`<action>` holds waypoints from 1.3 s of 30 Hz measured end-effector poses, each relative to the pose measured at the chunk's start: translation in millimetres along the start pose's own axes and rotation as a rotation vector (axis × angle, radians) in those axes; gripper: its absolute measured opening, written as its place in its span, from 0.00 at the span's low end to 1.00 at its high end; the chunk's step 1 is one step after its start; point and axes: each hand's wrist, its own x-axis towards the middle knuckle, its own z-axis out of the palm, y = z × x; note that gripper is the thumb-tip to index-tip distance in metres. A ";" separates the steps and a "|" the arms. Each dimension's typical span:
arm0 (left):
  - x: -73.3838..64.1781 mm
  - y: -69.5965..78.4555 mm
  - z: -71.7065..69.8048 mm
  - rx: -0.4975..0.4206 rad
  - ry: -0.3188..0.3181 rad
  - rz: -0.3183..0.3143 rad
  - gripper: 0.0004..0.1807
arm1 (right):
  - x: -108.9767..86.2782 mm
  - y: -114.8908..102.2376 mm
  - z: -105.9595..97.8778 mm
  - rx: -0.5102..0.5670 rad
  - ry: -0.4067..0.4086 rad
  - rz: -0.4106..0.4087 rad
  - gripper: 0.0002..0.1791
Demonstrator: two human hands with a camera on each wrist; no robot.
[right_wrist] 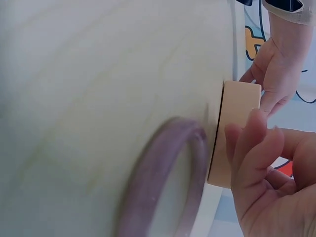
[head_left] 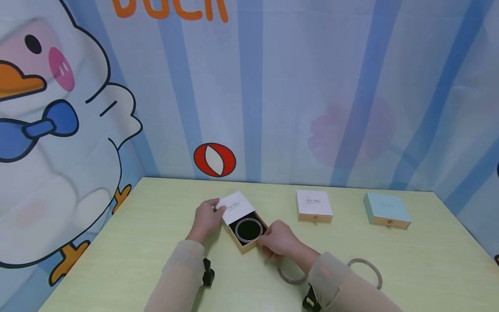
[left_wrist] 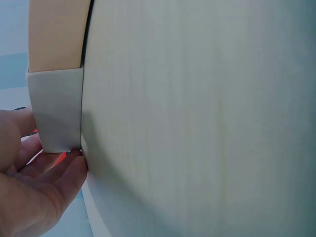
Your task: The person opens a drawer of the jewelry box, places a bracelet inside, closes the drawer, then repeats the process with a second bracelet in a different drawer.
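Note:
A small drawer-style box lies on the table, its white sleeve (head_left: pixel 235 207) slid back from a tan drawer (head_left: pixel 243 248). Inside the drawer, a pale bangle (head_left: pixel 249 229) rests on a dark lining. My left hand (head_left: pixel 208 219) grips the sleeve at its back left; in the left wrist view, the fingers (left_wrist: pixel 71 180) bend around its end. At the drawer's front right corner, my right hand (head_left: pixel 280 238) pinches the edge with bent fingers. A second bangle (right_wrist: pixel 153 187) lies on the table just below that hand.
Another bangle (head_left: pixel 378 275) lies to the right, partly behind the right sleeve. Further back stand a closed white box (head_left: pixel 314 203) and a closed light blue box (head_left: pixel 387 208). Behind the table (head_left: pixel 128 260) hangs a striped cartoon backdrop (head_left: pixel 284 86).

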 end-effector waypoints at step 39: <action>-0.6 1.0 -0.7 -0.011 -0.004 0.000 0.27 | 4.5 6.4 13.1 0.185 -0.002 0.031 0.11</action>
